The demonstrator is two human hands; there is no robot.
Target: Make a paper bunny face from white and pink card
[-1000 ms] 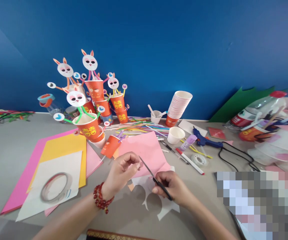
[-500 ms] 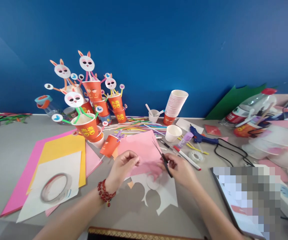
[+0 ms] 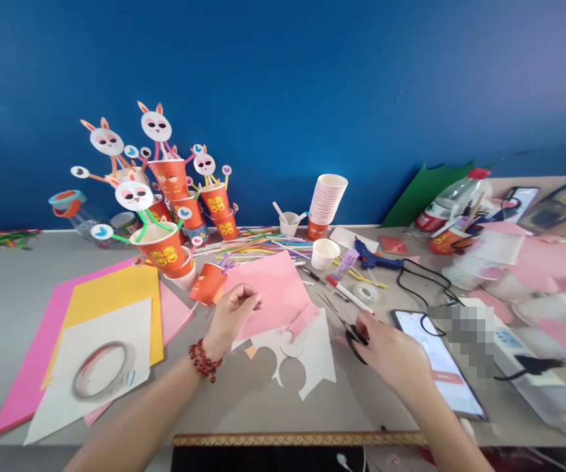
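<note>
One pair of black-handled scissors (image 3: 348, 326)

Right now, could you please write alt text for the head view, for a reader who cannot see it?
A person's right hand holds black-handled scissors, and the left hand, loosely curled, is near pink paper on a grey table. Nearby lies white paper with rounded pieces cut away; behind, orange cups topped with rabbit faces stand before a blue wall.

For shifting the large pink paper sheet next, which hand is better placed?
Probably the left hand: it overlaps the pink sheet in view, though contact is unclear. The right hand is farther off, on the black-handled metal scissors.
</note>
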